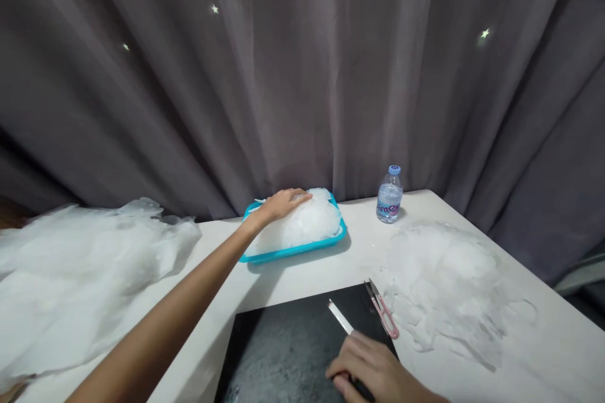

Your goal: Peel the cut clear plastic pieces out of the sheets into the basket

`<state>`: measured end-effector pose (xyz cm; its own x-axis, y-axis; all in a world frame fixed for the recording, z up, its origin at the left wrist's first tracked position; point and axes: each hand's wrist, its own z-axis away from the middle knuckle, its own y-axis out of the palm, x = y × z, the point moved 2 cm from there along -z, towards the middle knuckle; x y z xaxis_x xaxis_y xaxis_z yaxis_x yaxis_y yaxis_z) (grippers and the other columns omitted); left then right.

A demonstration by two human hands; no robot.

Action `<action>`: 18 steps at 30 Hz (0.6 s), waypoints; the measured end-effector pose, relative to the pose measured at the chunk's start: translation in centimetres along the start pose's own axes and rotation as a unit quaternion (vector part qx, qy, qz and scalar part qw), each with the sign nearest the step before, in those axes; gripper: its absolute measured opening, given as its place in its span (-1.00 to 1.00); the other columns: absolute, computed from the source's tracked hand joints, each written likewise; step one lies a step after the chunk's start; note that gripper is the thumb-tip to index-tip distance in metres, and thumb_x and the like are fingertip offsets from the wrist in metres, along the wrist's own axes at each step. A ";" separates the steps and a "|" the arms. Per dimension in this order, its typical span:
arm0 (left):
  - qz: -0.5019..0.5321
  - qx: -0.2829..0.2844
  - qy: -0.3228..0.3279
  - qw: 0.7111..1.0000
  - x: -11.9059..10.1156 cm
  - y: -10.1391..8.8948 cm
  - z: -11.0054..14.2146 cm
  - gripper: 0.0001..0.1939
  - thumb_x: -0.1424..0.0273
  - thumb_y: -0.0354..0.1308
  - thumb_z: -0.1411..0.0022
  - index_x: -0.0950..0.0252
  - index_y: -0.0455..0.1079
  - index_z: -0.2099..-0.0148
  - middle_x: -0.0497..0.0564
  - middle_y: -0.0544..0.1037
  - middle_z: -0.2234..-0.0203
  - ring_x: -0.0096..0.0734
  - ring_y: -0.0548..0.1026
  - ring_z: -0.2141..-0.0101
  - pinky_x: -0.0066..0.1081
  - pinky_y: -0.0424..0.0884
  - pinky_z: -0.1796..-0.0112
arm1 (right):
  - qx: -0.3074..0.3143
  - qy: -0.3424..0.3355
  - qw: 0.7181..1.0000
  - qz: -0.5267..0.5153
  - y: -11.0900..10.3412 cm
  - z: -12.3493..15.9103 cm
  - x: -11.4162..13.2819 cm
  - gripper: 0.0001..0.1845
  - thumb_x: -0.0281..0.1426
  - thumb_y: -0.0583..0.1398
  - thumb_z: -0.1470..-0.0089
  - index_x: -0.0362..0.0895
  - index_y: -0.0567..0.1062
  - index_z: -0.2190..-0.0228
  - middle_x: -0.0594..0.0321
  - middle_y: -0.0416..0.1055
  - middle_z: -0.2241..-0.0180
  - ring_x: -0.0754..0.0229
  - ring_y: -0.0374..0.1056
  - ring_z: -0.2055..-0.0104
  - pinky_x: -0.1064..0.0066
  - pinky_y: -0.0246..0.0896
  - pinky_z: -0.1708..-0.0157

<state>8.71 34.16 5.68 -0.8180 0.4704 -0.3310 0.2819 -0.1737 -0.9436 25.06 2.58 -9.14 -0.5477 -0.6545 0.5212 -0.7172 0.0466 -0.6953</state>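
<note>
My left hand [282, 204] reaches across the table and lies, fingers stretched, on a heap of thin white translucent sheets [302, 227]. That heap fills a blue plastic tray [283, 254]. In the lower middle, my right hand [368, 368] is closed around the dark handle of a knife [341, 317]. Its narrow pale blade points up and away over a black board [288, 334]. Pink-handled thread snips [382, 310] lie at the board's far right corner.
A big pile of white translucent sheets [80, 277] covers the table's left side. To the right lies a loose heap of clear scraps [449, 283]. A water bottle [390, 196] stands behind it. A grey curtain [293, 75] hangs along the back of the white table [539, 340].
</note>
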 end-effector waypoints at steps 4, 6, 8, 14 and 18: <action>-0.003 -0.039 -0.019 0.999 1.6 -1.2 1.1 -0.57 0.14 0.17 -0.49 0.23 0.43 -0.27 0.16 0.45 -0.27 0.05 0.41 -0.25 0.17 0.29 -0.27 | -0.037 0.060 0.997 0.028 -7.0 -8.4 -1.4 -0.73 -0.36 0.09 -0.40 0.11 0.58 0.06 0.21 0.59 0.22 -0.03 0.47 0.13 0.06 0.43 0.01; -0.003 -0.045 -0.049 0.998 2.9 -1.6 1.9 -0.60 0.20 0.20 -0.48 0.25 0.43 -0.26 0.19 0.46 -0.23 0.00 0.48 -0.17 0.10 0.44 -0.16 | -0.066 0.082 0.993 0.046 -9.6 -14.4 -4.2 -0.66 -0.31 0.04 -0.44 -0.04 0.58 0.00 0.07 0.54 0.02 -0.10 0.38 -0.10 -0.05 0.30 -0.19; -0.002 -0.043 -0.082 0.996 4.2 -1.5 2.6 -0.64 0.23 0.22 -0.48 0.26 0.44 -0.22 0.16 0.51 -0.17 -0.06 0.54 -0.08 -0.01 0.54 -0.06 | -0.069 0.104 0.991 0.047 -10.4 -20.1 -7.8 -0.62 -0.30 0.01 -0.47 -0.11 0.53 -0.10 0.03 0.45 -0.17 -0.08 0.27 -0.28 -0.05 0.15 -0.34; -0.007 -0.054 -0.156 0.986 6.0 0.0 3.8 -0.62 0.25 0.24 -0.47 0.29 0.43 -0.23 0.16 0.51 -0.15 -0.08 0.56 -0.05 -0.03 0.56 -0.02 | -0.010 0.177 0.984 0.032 -6.7 -26.7 -14.7 -0.62 -0.23 0.26 -0.37 -0.12 0.49 -0.12 0.06 0.45 -0.15 0.02 0.48 -0.09 0.04 0.47 -0.07; 0.003 -0.059 -0.171 0.983 6.1 0.3 3.2 -0.61 0.25 0.24 -0.47 0.29 0.42 -0.24 0.17 0.51 -0.15 -0.09 0.56 -0.05 -0.02 0.56 -0.03 | 0.012 0.215 0.976 0.033 -4.8 -25.5 -15.7 -0.64 -0.23 0.25 -0.38 -0.11 0.50 -0.11 0.06 0.46 -0.15 0.03 0.48 -0.07 0.06 0.49 -0.06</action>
<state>2.18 34.19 3.38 -0.9312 0.1470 -0.3337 0.3276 -0.0648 -0.9426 26.12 31.85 -1.30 -0.7265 -0.2723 0.6309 -0.6667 0.0567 -0.7432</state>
